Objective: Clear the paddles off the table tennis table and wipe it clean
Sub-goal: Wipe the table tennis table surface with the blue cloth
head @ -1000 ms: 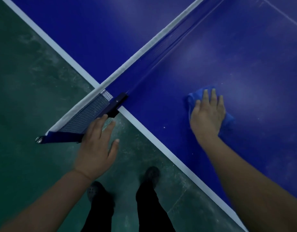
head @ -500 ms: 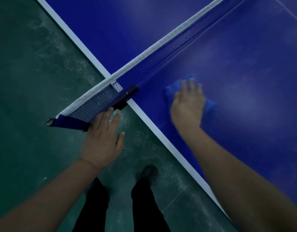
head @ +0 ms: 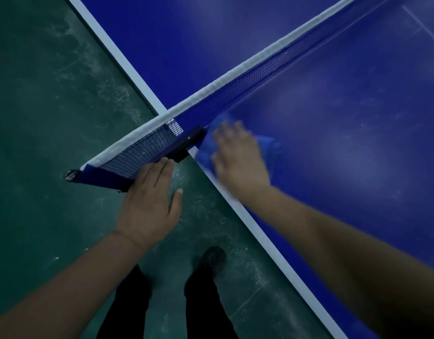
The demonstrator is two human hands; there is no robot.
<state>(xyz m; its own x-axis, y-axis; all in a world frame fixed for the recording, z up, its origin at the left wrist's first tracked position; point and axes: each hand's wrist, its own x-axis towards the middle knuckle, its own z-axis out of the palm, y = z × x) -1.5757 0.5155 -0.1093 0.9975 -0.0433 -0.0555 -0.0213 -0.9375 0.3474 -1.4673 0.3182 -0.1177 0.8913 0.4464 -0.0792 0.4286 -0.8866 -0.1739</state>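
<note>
Right hand: the right hand (head: 238, 155) lies flat, fingers spread and palm down, pressing a blue cloth (head: 269, 145) onto the table tennis table (head: 345, 118); hand and cloth are motion-blurred.
Cloth position: at the near side edge of the table, in the corner where the net (head: 235, 88) meets the white edge line (head: 265, 238), just beside the net clamp (head: 186, 144).
Left hand: the left hand (head: 147, 204) is open, holding nothing, its fingertips (head: 166, 165) touching the net post bracket (head: 101, 177) that overhangs the green floor (head: 52, 94).
Paddles: none in view on the visible part of the table, so clearing looks done there; the rest of the table is out of frame.
Step in hand: wiping the surface along the net, judging by the blur.
Doing it well: keep the palm flat so the whole cloth bears down; run strokes parallel to the net, right up to the clamp and over the edge line; overlap each pass.
Risk: faint dusty smears show further across the surface; snagging the cloth on the clamp or dragging the net would spoil the stroke, so the steadying left hand helps.
</note>
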